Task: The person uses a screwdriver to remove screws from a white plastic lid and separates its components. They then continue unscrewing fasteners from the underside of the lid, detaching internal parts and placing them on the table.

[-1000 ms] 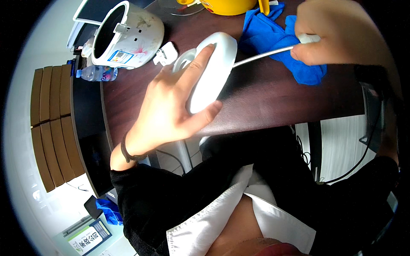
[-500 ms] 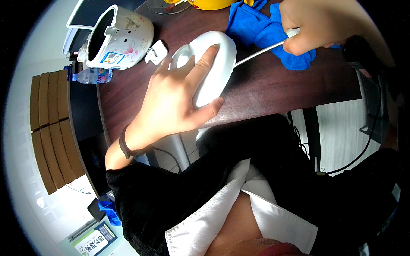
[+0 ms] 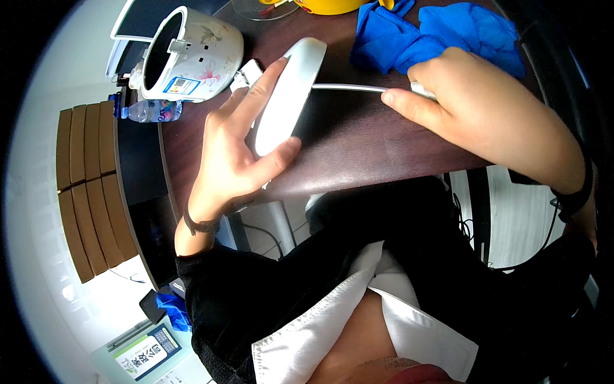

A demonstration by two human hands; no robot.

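My left hand [image 3: 224,150] grips a white, round, shallow lid-like piece [image 3: 291,96], fingers over its far side and thumb along its near edge. The piece is tilted up, so it shows narrow. From behind its right side a thin white cord [image 3: 348,88] runs, slightly bowed, to my right hand [image 3: 457,105]. My right hand is closed on the cord's thicker white end [image 3: 422,90], with the thumb pointing along the cord. A crumpled blue cloth [image 3: 464,32] lies just beyond my right hand.
A white, flower-patterned rice cooker body [image 3: 220,48] stands at the far left, with a white fitting [image 3: 251,67] beside it. A plastic bottle [image 3: 153,111] lies near it. A yellow pot [image 3: 332,5] and a clear lid [image 3: 256,11] are at the back. The dark table's [image 3: 358,157] near edge is close to me.
My left hand has moved left and tipped the white piece more onto its edge. My right hand has come lower and left, off the blue cloth; the cord, straight before, now bows.
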